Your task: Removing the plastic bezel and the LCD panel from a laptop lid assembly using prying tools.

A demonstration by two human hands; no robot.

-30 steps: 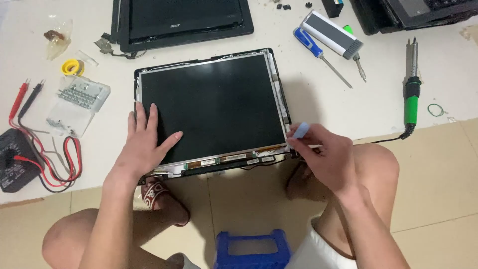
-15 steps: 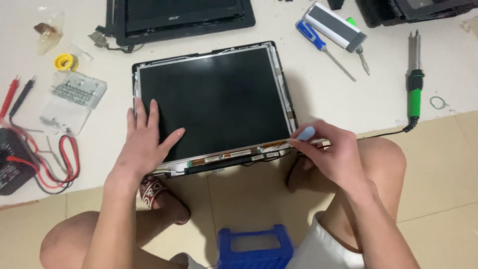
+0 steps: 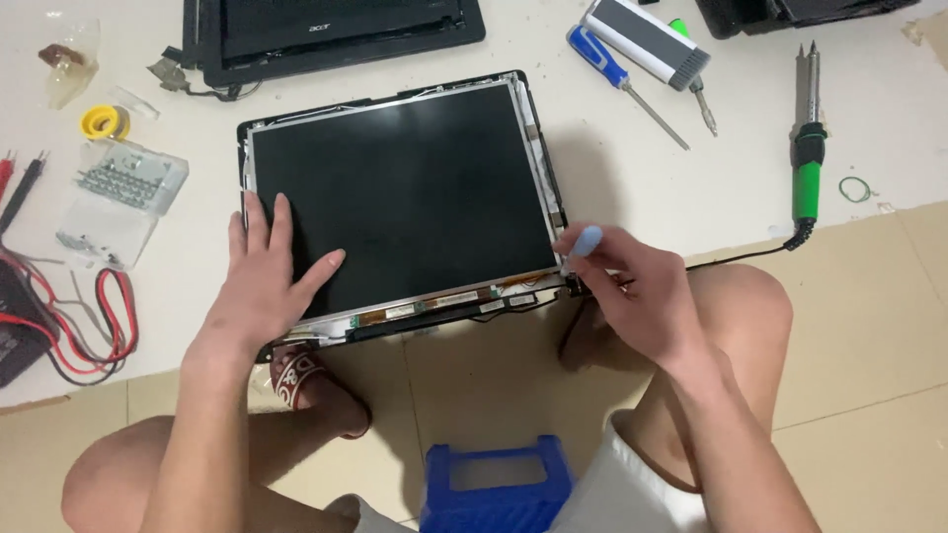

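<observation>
A dark laptop screen panel (image 3: pixel 415 188) in its black frame lies on a white work surface (image 3: pixel 642 188). My left hand (image 3: pixel 262 281) rests flat on the panel's lower left corner, fingers spread. My right hand (image 3: pixel 642 291) is at the panel's lower right corner, closed on a small tool with a pale blue handle (image 3: pixel 587 240) whose tip is at the frame corner. A strip of circuit board (image 3: pixel 434 304) runs along the panel's bottom edge.
Another black laptop part (image 3: pixel 336 35) lies behind the panel. A blue-handled screwdriver (image 3: pixel 622 84), a grey case (image 3: pixel 642 41) and a green soldering iron (image 3: pixel 808 148) lie to the right. Red multimeter leads (image 3: pixel 94 326), a clear screw box (image 3: pixel 123 192) and a yellow roll (image 3: pixel 104 121) lie at the left. A blue stool (image 3: pixel 494 484) stands between my knees.
My right hand with the blue-handled tool has stayed at the panel's lower right corner, shifting slightly. My left hand remains flat on the panel.
</observation>
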